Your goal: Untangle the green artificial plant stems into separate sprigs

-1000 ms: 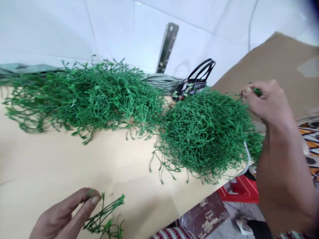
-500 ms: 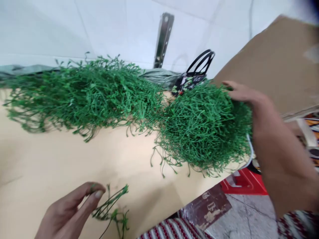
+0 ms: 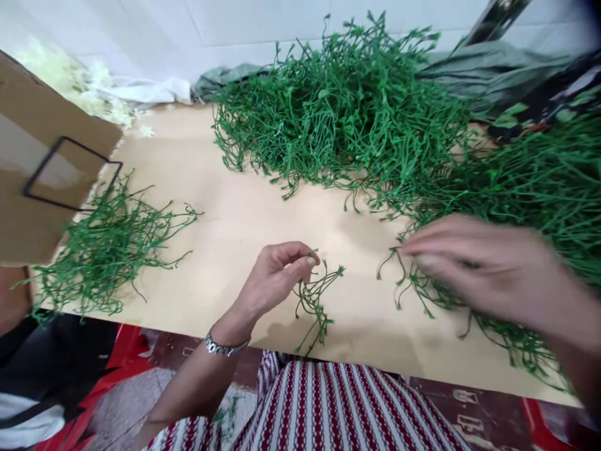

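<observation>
My left hand (image 3: 277, 279) pinches a small bunch of green plastic stems (image 3: 313, 299) between thumb and fingers, just above the tan tabletop (image 3: 244, 213). My right hand (image 3: 479, 266) is blurred by motion, its fingers reaching into loose green stems (image 3: 422, 291) at the near edge of a large green pile (image 3: 530, 188). Whether it grips any stem I cannot make out. A second big heap of green stems (image 3: 347, 106) lies further back against the wall.
A smaller pile of stems (image 3: 103, 250) lies at the table's left end beside a cardboard box (image 3: 42, 163) with a black wire handle. Pale plastic flowers (image 3: 75, 81) and a grey-green bag (image 3: 488, 62) sit along the wall. Red stools (image 3: 117, 369) stand below.
The view has swung left, bringing the cardboard box and left pile into sight. My right hand came down from the top of the right pile to its near edge. My left hand kept its stems.
</observation>
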A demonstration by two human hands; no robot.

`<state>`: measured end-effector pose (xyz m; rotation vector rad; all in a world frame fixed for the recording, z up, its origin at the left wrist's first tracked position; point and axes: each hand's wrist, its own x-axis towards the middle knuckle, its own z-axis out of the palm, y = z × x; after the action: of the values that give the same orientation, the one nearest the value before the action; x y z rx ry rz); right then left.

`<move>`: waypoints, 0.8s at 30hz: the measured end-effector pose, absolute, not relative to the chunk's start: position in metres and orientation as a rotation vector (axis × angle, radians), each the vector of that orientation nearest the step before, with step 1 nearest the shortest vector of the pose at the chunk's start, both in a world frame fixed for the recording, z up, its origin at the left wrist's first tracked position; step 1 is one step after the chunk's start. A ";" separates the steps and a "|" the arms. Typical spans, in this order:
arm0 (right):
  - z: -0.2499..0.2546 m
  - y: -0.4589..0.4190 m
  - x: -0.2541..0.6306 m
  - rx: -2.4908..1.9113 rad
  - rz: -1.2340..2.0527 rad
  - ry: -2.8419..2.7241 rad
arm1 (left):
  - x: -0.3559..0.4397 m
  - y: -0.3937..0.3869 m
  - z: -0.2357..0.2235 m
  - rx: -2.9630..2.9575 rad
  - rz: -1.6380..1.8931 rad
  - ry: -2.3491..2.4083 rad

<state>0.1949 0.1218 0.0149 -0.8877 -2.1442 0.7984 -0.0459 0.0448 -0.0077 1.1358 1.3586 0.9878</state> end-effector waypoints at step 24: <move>-0.056 0.067 0.125 -0.645 0.970 -2.170 | -0.028 0.000 -0.022 1.159 1.031 1.667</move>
<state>0.1245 0.0667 -0.0564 -0.6449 -2.1698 0.9696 -0.0275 0.0003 -0.0219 1.1592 1.6669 1.0311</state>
